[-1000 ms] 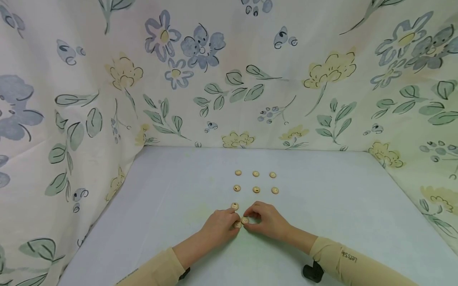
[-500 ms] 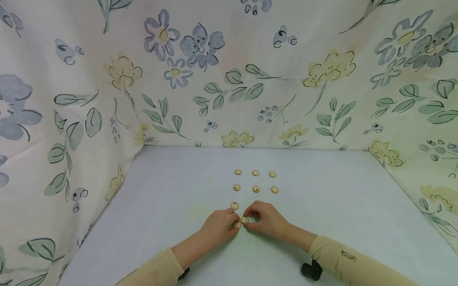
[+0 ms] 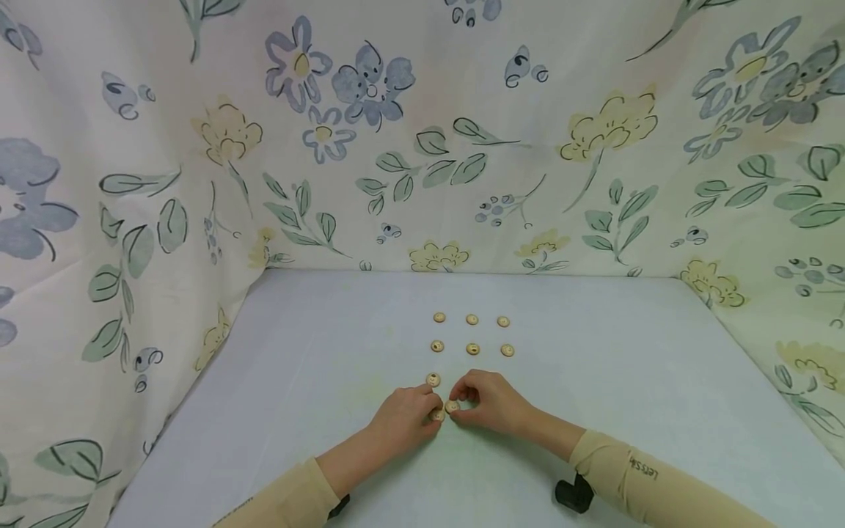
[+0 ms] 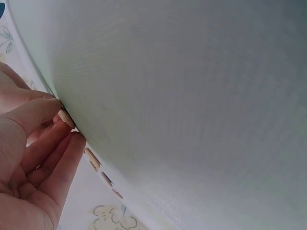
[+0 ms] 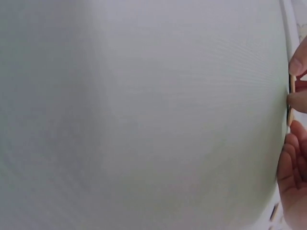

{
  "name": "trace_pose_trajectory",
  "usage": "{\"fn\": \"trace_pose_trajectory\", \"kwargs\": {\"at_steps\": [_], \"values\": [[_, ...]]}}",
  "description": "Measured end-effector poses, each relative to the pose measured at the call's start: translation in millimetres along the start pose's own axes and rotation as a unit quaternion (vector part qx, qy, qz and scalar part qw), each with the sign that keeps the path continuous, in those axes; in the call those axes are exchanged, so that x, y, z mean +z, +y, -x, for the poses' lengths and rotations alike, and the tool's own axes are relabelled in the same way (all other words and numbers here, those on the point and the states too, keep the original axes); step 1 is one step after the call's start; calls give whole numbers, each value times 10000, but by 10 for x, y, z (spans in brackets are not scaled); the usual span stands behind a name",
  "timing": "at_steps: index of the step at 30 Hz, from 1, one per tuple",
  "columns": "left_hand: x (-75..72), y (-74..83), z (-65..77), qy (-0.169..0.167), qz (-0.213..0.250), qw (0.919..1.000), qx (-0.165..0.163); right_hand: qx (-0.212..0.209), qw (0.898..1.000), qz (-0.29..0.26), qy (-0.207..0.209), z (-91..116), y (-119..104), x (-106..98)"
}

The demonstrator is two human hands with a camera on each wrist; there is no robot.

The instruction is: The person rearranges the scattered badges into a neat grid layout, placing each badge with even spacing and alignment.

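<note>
My left hand [image 3: 408, 416] is low over the table and grips a small round wooden disc [image 3: 437, 415] between thumb and fingers. Just right of it, my right hand [image 3: 491, 405] pinches a second disc [image 3: 452, 406] by its edges. Both discs are pale, with small dark marks on top, and lie close side by side. Beyond the left fingertips sits another wooden disc [image 3: 433, 380]. The left wrist view shows a disc edge-on [image 4: 66, 118] at the fingertips. At the right margin of the right wrist view, fingers hold a thin disc edge [image 5: 292, 84].
Farther back, discs lie in two rows of three, among them a back-row disc [image 3: 472, 320] and a front-row disc [image 3: 472, 350]. A pale cloth covers the table [image 3: 297, 381]. Flower-patterned fabric [image 3: 422, 147] hangs behind and on both sides.
</note>
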State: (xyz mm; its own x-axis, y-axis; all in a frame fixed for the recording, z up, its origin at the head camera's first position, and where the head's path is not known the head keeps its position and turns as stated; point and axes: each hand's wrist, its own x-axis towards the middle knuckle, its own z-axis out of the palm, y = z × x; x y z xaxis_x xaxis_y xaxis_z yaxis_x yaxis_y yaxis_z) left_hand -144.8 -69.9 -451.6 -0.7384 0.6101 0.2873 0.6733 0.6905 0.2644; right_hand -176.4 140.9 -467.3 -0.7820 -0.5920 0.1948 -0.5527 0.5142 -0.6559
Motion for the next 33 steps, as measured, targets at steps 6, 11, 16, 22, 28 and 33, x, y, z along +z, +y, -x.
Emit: {"fn": "trace_pose_trajectory", "kwargs": {"at_steps": [6, 11, 16, 22, 28, 33], "values": [[12, -10, -12, 8, -46, 10000, -21, 143, 9998, -47, -91, -6, -9, -16], [14, -12, -7, 5, -34, 10000, -14, 143, 9999, -23, -67, 6, 2, -18], [14, -12, -2, -1, 4, 10000, -22, 89, 10000, -16, 17, 19, 32, -27], [13, -13, -5, 37, -71, 10000, 8, 148, 9999, -14, 86, 8, 49, -74], [5, -7, 1, 89, -89, 9999, 55, 336, 9993, 53, 150, -36, 95, -138], [-21, 16, 7, 125, -119, 9998, 88, 372, 9988, 166, 271, -80, 170, -183]]}}
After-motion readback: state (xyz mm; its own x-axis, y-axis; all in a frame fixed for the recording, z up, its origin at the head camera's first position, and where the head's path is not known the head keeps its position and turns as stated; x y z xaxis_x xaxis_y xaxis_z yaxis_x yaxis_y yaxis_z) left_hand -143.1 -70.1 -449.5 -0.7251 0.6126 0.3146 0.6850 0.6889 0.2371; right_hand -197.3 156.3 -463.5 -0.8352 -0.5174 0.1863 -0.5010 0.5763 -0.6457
